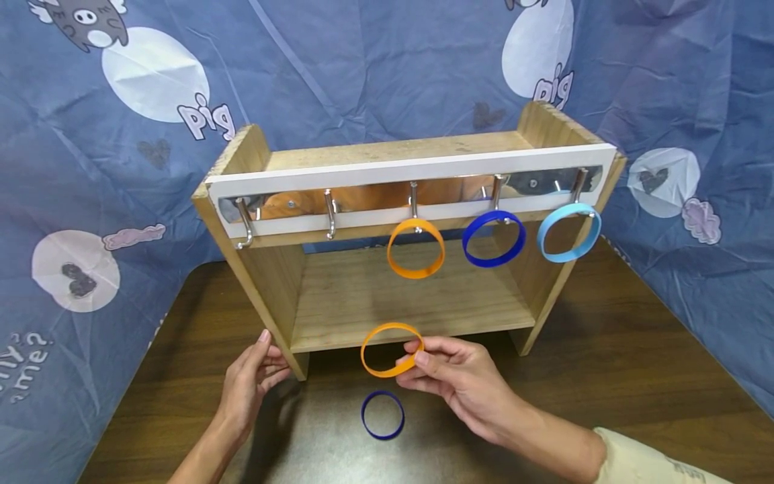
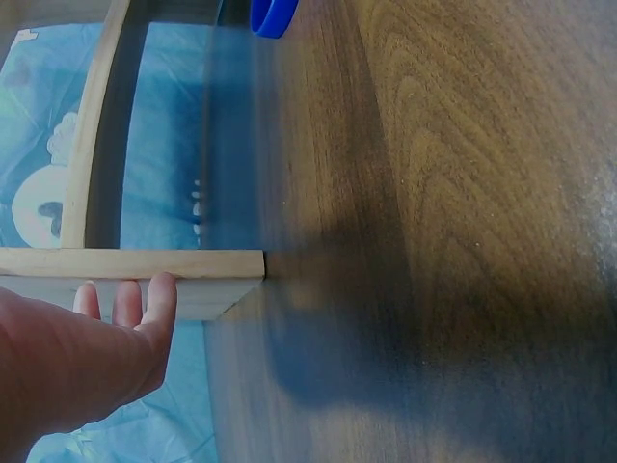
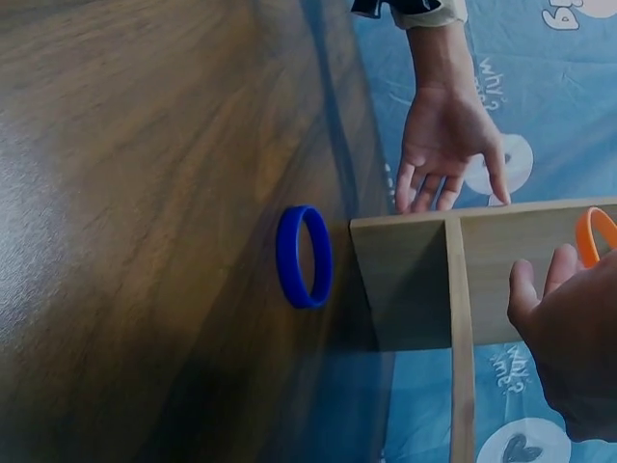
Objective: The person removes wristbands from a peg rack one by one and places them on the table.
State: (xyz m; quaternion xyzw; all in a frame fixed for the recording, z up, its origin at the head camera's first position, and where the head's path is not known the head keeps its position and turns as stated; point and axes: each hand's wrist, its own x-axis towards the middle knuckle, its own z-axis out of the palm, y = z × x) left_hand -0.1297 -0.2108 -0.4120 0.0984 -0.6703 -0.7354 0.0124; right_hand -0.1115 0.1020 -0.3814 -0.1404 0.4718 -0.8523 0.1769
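Observation:
My right hand (image 1: 453,380) pinches an orange wristband (image 1: 377,373) between thumb and fingers, in front of the wooden shelf's (image 1: 399,296) lower board. My left hand (image 1: 250,376) rests its fingertips against the lower outer side of the shelf's left panel (image 2: 145,262). A dark blue wristband (image 1: 364,418) lies on the table below the held one. From the shelf's hooks hang another orange wristband (image 1: 417,273), a blue wristband (image 1: 492,262) and a light blue wristband (image 1: 562,257). The two left hooks (image 1: 330,214) carry nothing.
A white rail (image 1: 363,173) with a shiny metal strip bears the hooks along the shelf's top front. The shelf stands on a dark wooden table (image 1: 635,356). Behind hangs a blue cloth (image 1: 375,67) with pig prints.

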